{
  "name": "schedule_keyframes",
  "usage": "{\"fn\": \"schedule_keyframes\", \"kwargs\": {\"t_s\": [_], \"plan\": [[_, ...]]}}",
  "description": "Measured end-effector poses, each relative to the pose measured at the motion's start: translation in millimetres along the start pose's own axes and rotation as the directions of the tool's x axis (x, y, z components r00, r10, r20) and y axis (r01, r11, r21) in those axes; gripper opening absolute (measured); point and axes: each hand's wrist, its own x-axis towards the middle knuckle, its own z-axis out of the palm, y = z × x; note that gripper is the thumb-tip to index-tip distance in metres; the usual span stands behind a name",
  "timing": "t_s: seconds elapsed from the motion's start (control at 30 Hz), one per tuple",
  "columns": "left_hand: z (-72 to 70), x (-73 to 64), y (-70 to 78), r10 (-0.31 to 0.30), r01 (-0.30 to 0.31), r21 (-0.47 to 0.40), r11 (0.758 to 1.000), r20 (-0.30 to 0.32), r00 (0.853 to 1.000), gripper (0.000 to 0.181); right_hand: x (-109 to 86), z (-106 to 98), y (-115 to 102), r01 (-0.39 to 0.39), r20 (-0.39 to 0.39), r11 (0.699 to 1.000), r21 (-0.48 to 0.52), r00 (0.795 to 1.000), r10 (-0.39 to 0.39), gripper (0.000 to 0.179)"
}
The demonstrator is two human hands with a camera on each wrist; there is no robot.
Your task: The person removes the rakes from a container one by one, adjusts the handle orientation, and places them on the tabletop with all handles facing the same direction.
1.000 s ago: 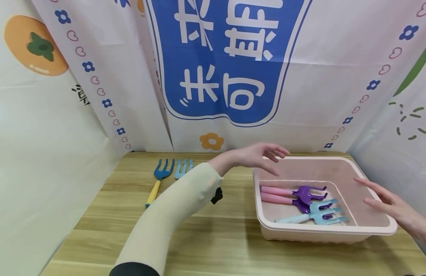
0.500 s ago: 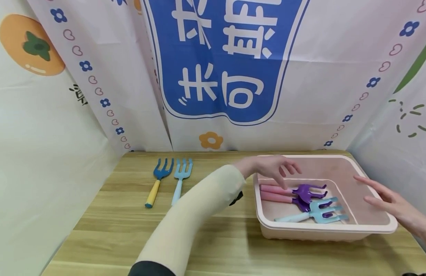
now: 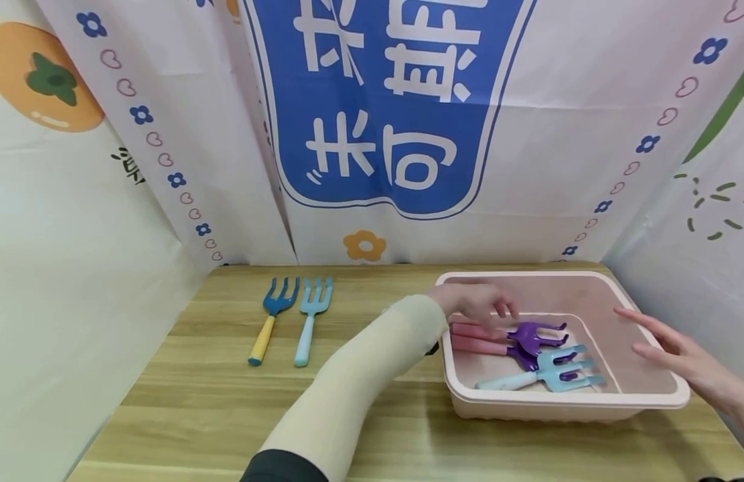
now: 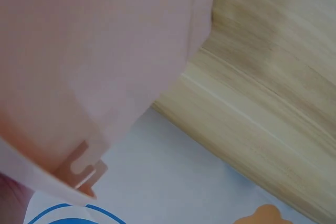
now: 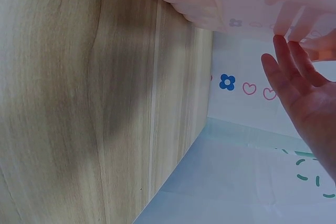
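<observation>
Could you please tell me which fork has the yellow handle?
The dark blue fork, leftmost on the table; the light blue fork beside it and another in the tub have pale blue handles, the two purple forks pink ones.

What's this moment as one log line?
left hand: over bin | right hand: at bin rim | in bin: two pink-handled forks, light-blue fork | table: two forks
</observation>
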Motion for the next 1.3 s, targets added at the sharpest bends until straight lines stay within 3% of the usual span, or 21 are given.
{"fn": "schedule_keyframes", "kwargs": {"t_s": [0.27, 0.37, 0.53, 0.73, 1.03, 1.3], "plan": [[4.2, -0.1, 1.3, -0.164, 0.163, 0.028, 0.986, 0.014, 0.986, 0.062, -1.0, 0.3, -1.8, 0.018, -0.006, 1.000, 0.019, 1.000, -0.018, 0.057], [5.9, 1.0, -0.9, -0.189, 0.188, 0.064, 0.980, 0.017, 0.982, 0.062, -0.5, 1.3, -3.0, 0.033, 0.002, 0.998, 0.044, 0.999, -0.033, 0.057], [9.5, 11.3, -10.5, -0.284, 0.278, 0.123, 0.953, 0.033, 0.958, 0.061, -0.2, 2.8, -4.2, 0.052, 0.002, 0.997, 0.062, 0.999, -0.052, 0.056], [10.5, 13.7, -11.1, -0.296, 0.259, 0.300, 0.918, 0.083, 0.952, 0.061, -0.2, 2.6, -4.7, 0.074, -0.001, 0.995, 0.071, 0.997, -0.075, 0.058], [14.6, 25.4, -21.2, -0.421, 0.371, 0.274, 0.887, 0.151, 0.895, 0.069, 2.6, 1.2, -7.7, 0.024, 0.008, 0.999, 0.043, 1.000, -0.024, 0.055], [17.5, 29.4, -20.6, -0.405, 0.340, 0.322, 0.884, 0.162, 0.900, 0.049, -1.9, 2.0, -8.3, 0.031, 0.004, 0.997, 0.076, 0.999, -0.032, 0.056]]}}
